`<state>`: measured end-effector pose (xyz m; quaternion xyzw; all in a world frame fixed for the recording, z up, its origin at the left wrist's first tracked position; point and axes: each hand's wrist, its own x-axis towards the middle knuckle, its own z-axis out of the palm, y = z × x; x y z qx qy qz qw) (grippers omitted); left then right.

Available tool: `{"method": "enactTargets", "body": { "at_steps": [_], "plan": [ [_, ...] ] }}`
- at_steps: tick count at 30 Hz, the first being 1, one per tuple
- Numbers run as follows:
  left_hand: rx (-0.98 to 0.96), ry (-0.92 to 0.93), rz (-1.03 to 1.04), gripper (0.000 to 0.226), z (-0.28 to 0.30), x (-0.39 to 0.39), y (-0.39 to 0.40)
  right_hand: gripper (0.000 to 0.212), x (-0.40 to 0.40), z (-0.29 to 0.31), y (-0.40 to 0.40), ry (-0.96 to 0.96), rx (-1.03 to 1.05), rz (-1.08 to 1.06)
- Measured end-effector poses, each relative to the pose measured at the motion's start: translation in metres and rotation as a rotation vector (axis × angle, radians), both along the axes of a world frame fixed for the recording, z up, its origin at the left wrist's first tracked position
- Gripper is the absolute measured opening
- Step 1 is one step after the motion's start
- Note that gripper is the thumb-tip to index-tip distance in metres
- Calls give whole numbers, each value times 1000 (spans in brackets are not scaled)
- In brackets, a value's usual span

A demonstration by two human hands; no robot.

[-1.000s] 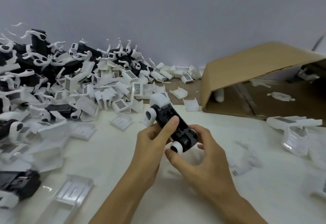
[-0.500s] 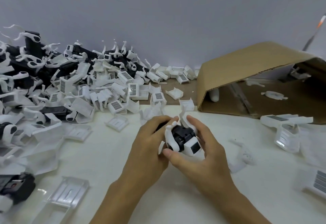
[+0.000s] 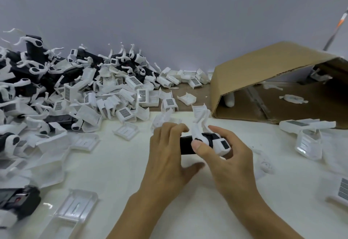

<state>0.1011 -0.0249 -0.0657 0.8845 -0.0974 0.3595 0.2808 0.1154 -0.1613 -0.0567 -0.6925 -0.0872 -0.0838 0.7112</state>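
Near centre: the left hand (image 3: pixel 169 156) is gripping the black body of the black-and-white assembly (image 3: pixel 205 144), with the fingers curled over the top and the thumb underneath. The right hand (image 3: pixel 227 163) is pinching the white end, thumb pressing the near face and fingers wrapping behind. The assembly is being held just above the table (image 3: pixel 116 165), between both hands.

Change over the last second: it was pointing away from the person. Now it is lying crosswise, its white cap with the dark square is facing right, and white prongs are sticking up at the joint.

Judgement: the white piece is being seated on the black body. The step is looking close to done, though that is not confirmed.

Room: bare tabletop is lying under the hands and to their near right. A clear tray (image 3: pixel 75 208) is sitting near left, and a labelled piece (image 3: pixel 341 189) at the right edge. Farther out, the pile of parts (image 3: pixel 75 88) is crowding the left. The cardboard box (image 3: pixel 263 73), open on its side, is bounding the far right.
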Motion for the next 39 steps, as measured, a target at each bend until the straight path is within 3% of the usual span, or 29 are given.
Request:
{"method": "enactTargets", "body": {
  "at_steps": [4, 6, 8, 10, 12, 16, 19, 30, 39],
  "plan": [
    [-96, -239, 8, 59, 3, 0, 5, 74, 0, 2, 4, 95, 132, 83],
    [-414, -171, -87, 35, 8, -5, 5, 73, 1, 3, 5, 107, 191, 88],
    [-856, 17, -181, 17, 16, -5, 5, 69, 1, 3, 4, 73, 163, 66],
    [-1255, 217, -298, 22, 22, -5, 7, 66, -2, 2, 3, -13, 54, 78],
    [-1461, 347, -386, 31, 27, -5, 6, 61, -7, 1, 2, -166, -106, 147],
    [-1625, 424, -445, 29, 29, -11, -2, 48, -11, -3, 3, -376, -246, 280],
    [-1648, 433, -466, 30, 30, -11, -2, 34, -8, -5, 4, -458, -278, 223],
    [-1648, 421, -452, 37, 28, -8, 0, 16, -8, -8, 8, -470, -240, 151],
    [-1687, 432, -416, 38, 27, -6, -1, 37, -9, -9, 7, -469, -306, 113]
  ]
}}
